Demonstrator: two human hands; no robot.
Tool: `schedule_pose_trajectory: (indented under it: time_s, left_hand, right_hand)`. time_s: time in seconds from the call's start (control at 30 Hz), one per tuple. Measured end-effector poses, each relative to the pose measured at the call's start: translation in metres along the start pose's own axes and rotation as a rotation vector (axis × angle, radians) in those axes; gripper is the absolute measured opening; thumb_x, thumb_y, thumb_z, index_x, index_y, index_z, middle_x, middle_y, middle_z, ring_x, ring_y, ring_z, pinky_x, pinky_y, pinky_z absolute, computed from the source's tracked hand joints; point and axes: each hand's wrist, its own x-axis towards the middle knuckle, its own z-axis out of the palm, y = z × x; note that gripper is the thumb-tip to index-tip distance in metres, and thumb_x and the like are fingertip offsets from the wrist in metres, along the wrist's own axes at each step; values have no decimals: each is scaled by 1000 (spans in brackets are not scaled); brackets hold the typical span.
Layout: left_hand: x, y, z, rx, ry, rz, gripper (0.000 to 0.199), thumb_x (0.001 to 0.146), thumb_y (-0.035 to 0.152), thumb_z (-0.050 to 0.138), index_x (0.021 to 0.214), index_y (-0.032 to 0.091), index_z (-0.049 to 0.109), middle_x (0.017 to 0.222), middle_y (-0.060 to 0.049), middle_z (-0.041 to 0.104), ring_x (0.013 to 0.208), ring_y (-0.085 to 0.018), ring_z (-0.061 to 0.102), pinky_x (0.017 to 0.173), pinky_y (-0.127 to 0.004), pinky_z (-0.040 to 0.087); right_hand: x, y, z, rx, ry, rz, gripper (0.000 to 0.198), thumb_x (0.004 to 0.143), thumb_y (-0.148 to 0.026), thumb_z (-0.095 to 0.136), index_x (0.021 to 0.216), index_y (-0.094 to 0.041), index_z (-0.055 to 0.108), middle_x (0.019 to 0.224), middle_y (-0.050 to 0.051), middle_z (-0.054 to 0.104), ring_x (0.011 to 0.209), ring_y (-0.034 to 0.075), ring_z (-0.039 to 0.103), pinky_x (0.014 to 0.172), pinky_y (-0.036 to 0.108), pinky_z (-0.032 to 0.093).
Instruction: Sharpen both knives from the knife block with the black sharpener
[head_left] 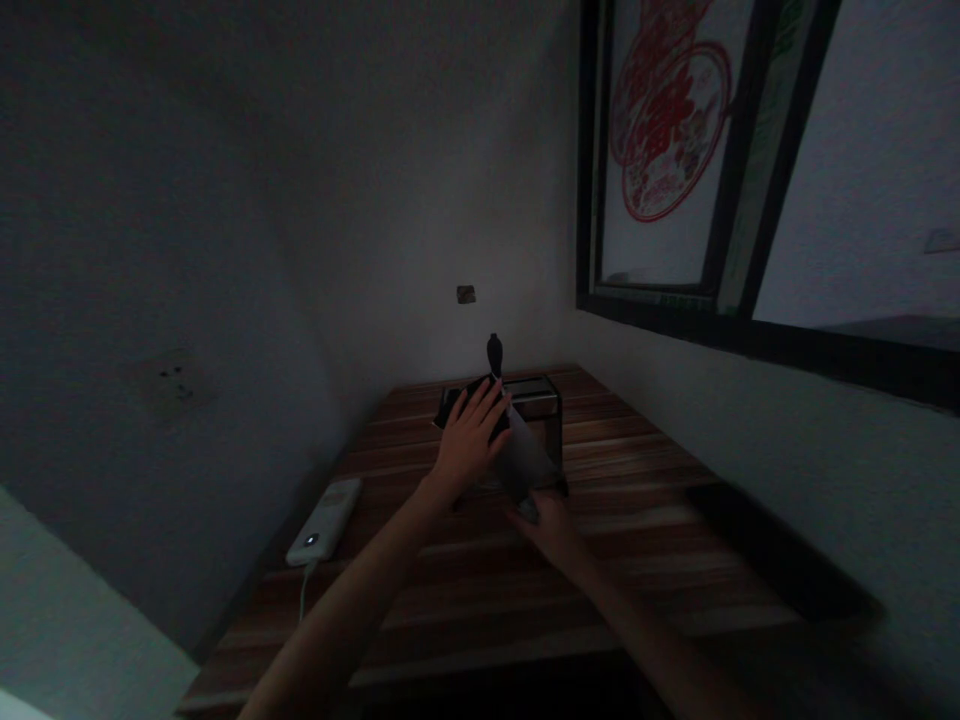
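My left hand (469, 437) is stretched out with its fingers apart, resting against a dark object whose shape is hard to make out. Close by, my right hand (551, 525) has its fingers closed on the lower end of a flat grey panel-like thing (527, 455), which slants up and away towards my left hand. Behind both hands stands a black-framed rack or box (556, 415) on the wooden table. A black handle-like piece (494, 352) sticks up above my left fingertips. Dim light and my hands hide how these parts join.
A white power bank (326, 520) with a lit display and a cable (304, 592) lies at the table's left edge. Along the right edge is a long dark slab (780, 550). The striped wooden table (630, 460) meets walls; a dark-framed window (652, 297) is on the right.
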Motion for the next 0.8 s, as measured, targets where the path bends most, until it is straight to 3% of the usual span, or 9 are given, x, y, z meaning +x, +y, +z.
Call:
schedule_pose_trajectory:
  time_s: [0.2,0.5,0.8]
  left_hand:
    - [3,2,2,8,21,-55,49,85,34,36,132,23,26,142,-2,19,131,-18,12,107,-43,13]
    - [-4,11,3,-3,12,-65,52,85,35,36,133,22,22,142,-2,18,131,-19,10,107,-43,12]
    - [-18,28,6,-56,-12,-15,53,85,35,37,134,21,22,141,-4,21,131,-21,13,106,-45,14]
  right_hand:
    - [0,-1,-1,71,-10,6,29,76,-42,49,77,-15,57,71,6,61,66,18,54,59,26,38]
    - [0,-2,-1,8,-22,14,28,75,-42,51,75,-15,59,68,6,59,66,19,54,60,27,40]
    - [2,-4,-5,103,-30,13,32,75,-41,52,92,-14,60,88,11,64,84,23,57,73,32,43]
